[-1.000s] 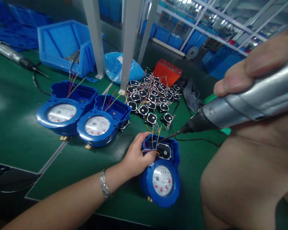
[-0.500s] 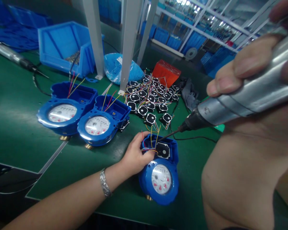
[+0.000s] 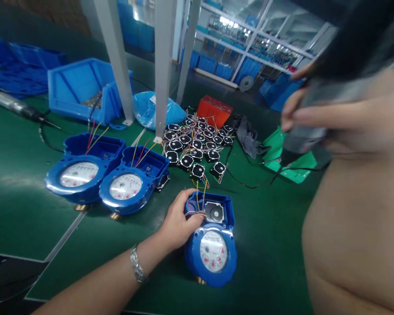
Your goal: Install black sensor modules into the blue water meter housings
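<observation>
1. Far left, a screwdriver with a cable (image 3: 11,103) lies on the green bench (image 3: 262,253), bit pointing right, near a light-blue parts bin (image 3: 64,103).
2. Next, the left water meter (image 3: 57,179) and the middle water meter (image 3: 107,192) sit side by side, dials up, coloured wires rising from their open rear compartments.
3. The left forearm slants up and rightward from the bottom edge, a silver bracelet (image 3: 138,264) at the wrist. The left hand (image 3: 177,225) is closed around the left side of the front water meter (image 3: 225,267), fingers at the outer wall, thumb reaching over the rim to the wires; how hard it presses I cannot tell.
4. The front water meter rests on the bench near the middle of the view, dial up, with a black module (image 3: 214,212) inside its open compartment.
5. Behind it spreads a cluster of black modules (image 3: 197,143), before an orange-red bin (image 3: 213,111).
6. At right, the right hand (image 3: 351,120), blurred, is raised and wrapped around a silver screwdriver (image 3: 304,139). The tool's bit points down and left, well apart from the front water meter, overlapping a green tray (image 3: 298,175) in view.
</observation>
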### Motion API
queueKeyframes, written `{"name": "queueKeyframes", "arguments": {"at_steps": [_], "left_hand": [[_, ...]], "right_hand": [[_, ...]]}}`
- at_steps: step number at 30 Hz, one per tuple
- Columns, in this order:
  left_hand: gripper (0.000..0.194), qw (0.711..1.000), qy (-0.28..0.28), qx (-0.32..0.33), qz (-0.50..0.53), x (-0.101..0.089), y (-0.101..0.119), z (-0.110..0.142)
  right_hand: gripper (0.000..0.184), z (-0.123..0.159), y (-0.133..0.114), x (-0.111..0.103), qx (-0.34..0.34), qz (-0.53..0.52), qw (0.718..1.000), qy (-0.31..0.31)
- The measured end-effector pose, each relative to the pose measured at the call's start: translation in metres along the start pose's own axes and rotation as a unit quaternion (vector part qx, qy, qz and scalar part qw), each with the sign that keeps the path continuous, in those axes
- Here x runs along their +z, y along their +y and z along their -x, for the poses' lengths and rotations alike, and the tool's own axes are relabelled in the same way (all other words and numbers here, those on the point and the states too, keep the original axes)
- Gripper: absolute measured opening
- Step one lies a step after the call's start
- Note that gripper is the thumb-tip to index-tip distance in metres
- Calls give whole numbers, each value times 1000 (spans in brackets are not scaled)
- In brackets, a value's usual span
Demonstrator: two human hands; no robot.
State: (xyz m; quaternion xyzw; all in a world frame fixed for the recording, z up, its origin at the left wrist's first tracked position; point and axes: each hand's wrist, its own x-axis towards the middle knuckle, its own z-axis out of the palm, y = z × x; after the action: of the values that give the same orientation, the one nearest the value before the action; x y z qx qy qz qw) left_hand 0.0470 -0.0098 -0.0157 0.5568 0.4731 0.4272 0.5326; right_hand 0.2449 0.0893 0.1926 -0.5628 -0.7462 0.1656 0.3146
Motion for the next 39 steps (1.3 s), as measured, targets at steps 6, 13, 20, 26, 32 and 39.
{"name": "queueKeyframes", "arguments": {"at_steps": [6,13,20,26,32,39], "left_hand": [[51,998,-37,40,3,-3,-5,-1],[52,996,-37,76,-24,-4,-12,0],[48,993,-29,99,-55,-3,-11,0],[52,923,115,298,-216,-24,4,10],[36,806,342,236,-421,-83,31,16],[52,772,161,143,-597,-107,19,7]], "right_hand": [[48,-8,114,72,197,341,901,-183],[34,16,201,85,330,348,856,-193],[42,36,168,94,290,250,921,-71],[63,123,94,117,225,-16,967,-116],[100,203,46,141,340,-408,844,-80],[90,211,22,160,378,-556,737,77]]}}
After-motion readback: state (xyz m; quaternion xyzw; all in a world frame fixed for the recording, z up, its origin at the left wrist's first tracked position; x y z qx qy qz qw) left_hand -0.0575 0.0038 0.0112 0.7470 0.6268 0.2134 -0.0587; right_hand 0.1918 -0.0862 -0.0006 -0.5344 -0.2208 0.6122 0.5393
